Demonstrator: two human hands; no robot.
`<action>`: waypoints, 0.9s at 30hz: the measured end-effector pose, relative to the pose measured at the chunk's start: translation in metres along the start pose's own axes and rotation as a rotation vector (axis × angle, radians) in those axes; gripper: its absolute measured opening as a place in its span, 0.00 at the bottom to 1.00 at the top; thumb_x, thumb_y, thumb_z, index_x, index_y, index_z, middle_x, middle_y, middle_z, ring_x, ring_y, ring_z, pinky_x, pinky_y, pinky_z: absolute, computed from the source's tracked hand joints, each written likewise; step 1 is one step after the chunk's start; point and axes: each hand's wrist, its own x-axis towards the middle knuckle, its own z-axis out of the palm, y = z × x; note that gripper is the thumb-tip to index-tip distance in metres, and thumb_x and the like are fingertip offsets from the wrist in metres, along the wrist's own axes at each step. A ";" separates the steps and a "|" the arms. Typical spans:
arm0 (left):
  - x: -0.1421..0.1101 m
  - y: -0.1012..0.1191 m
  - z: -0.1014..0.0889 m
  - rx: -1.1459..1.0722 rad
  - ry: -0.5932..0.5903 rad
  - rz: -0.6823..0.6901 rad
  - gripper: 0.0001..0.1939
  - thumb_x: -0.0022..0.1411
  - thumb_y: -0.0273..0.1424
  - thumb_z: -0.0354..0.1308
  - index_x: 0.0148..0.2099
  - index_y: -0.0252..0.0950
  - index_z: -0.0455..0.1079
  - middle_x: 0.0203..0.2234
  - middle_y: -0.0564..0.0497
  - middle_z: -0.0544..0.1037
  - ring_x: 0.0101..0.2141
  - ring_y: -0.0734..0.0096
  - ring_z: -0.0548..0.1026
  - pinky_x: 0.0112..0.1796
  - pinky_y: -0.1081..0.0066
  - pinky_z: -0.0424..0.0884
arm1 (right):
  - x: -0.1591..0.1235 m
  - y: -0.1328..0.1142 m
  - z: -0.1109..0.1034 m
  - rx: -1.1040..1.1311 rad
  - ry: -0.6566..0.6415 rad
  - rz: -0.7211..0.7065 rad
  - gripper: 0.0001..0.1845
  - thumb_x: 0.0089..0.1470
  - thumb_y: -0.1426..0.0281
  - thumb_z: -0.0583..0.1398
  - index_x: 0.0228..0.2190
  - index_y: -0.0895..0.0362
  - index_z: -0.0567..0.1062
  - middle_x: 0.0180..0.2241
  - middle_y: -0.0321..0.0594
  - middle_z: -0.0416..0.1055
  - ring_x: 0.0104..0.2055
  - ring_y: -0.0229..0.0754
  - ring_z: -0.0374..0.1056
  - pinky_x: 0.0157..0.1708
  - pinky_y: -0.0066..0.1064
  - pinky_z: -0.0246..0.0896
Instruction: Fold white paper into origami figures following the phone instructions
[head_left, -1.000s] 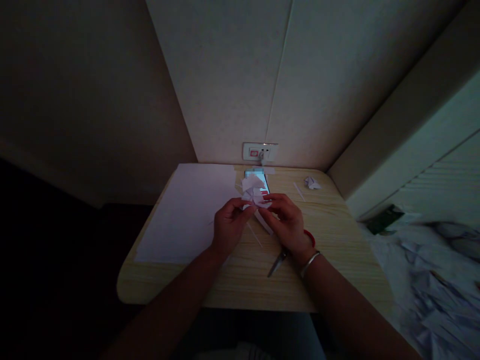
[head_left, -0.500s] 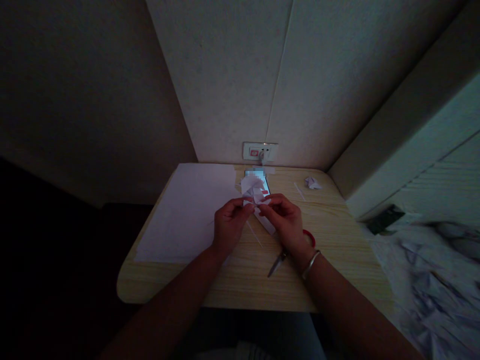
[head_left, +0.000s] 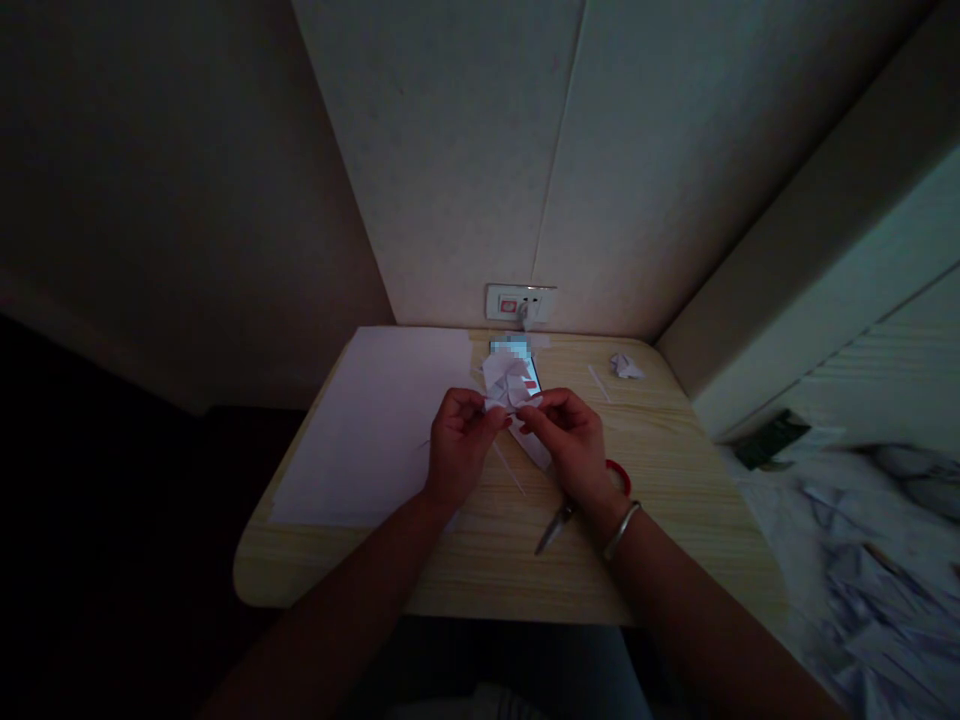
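A small piece of folded white paper (head_left: 506, 378) is held up over the table between both hands. My left hand (head_left: 463, 440) pinches its lower left edge between thumb and fingers. On the other side, my right hand (head_left: 568, 437) grips the lower right edge the same way. Behind the paper lies a phone (head_left: 533, 375) with a lit screen, partly covered. Scissors (head_left: 556, 525) with a red handle rest beneath my right wrist, their middle hidden by it. A white paper strip (head_left: 531, 450) shows between the hands.
White sheets (head_left: 360, 430) cover the left part of the wooden table (head_left: 675, 500). A crumpled paper piece (head_left: 625, 366) sits at the back right, near a thin strip (head_left: 598, 383). A socket with a plug (head_left: 521, 303) is on the wall. Papers (head_left: 885, 610) lie to the right.
The folded paper's shape has shifted slightly, its folds looking more spread. My left fingers have moved up a little along its edge; my right hand is nearly still.
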 end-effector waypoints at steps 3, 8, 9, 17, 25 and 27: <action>0.000 -0.001 -0.001 -0.012 0.004 -0.042 0.13 0.51 0.32 0.63 0.32 0.36 0.61 0.26 0.57 0.73 0.28 0.76 0.76 0.35 0.69 0.76 | 0.001 0.001 -0.001 0.005 0.004 -0.004 0.11 0.41 0.68 0.68 0.25 0.55 0.71 0.24 0.30 0.71 0.24 0.33 0.67 0.26 0.26 0.63; 0.000 -0.001 0.000 -0.005 0.015 -0.065 0.13 0.49 0.31 0.63 0.30 0.36 0.59 0.26 0.57 0.72 0.29 0.76 0.76 0.36 0.69 0.76 | 0.001 0.004 -0.002 0.003 0.014 -0.003 0.11 0.42 0.67 0.68 0.26 0.55 0.70 0.24 0.31 0.73 0.24 0.34 0.68 0.26 0.26 0.64; 0.000 -0.001 0.001 -0.001 0.014 -0.063 0.14 0.49 0.31 0.64 0.30 0.36 0.59 0.26 0.58 0.72 0.29 0.76 0.76 0.36 0.70 0.75 | 0.001 0.004 -0.002 0.002 0.015 0.000 0.11 0.42 0.67 0.68 0.26 0.55 0.70 0.24 0.31 0.73 0.25 0.35 0.69 0.26 0.27 0.64; 0.001 -0.001 0.002 -0.028 -0.004 -0.046 0.13 0.51 0.32 0.62 0.30 0.36 0.58 0.24 0.59 0.71 0.28 0.78 0.76 0.37 0.69 0.76 | 0.002 0.005 -0.001 0.025 0.027 0.009 0.11 0.41 0.67 0.68 0.26 0.55 0.71 0.23 0.30 0.73 0.24 0.34 0.69 0.26 0.27 0.64; 0.001 -0.003 0.002 -0.059 -0.033 -0.087 0.14 0.53 0.31 0.61 0.34 0.38 0.56 0.26 0.57 0.77 0.29 0.74 0.78 0.38 0.66 0.76 | 0.004 0.009 -0.003 0.059 0.021 0.011 0.12 0.42 0.68 0.68 0.27 0.54 0.70 0.23 0.29 0.72 0.24 0.34 0.69 0.26 0.26 0.64; 0.001 -0.004 0.002 -0.055 -0.033 -0.083 0.14 0.53 0.31 0.61 0.35 0.38 0.56 0.26 0.57 0.77 0.29 0.74 0.78 0.38 0.67 0.76 | 0.003 0.008 -0.003 0.056 0.019 0.010 0.12 0.42 0.68 0.68 0.27 0.54 0.70 0.23 0.29 0.72 0.24 0.34 0.69 0.26 0.26 0.65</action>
